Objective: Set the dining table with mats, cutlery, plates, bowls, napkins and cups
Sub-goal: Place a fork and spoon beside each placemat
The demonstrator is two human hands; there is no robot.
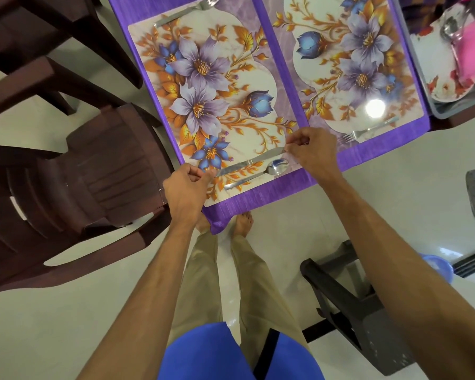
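Squaring knife [251, 161] at lower centre of frame: left hand [185, 192] pinching handle end, right hand [310, 153] pinching blade tip, both curled, aligning it parallel with spoon [258, 174] on near mat [211, 105].

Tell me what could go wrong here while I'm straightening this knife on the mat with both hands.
The knife is pinched at both ends, left hand on the handle, right hand at the tip, so fingers could slip onto the blade. It lies right beside the spoon; shifting it may knock the spoon crooked. Both sit near the table's purple edge, so a hard nudge might send cutlery to the floor.
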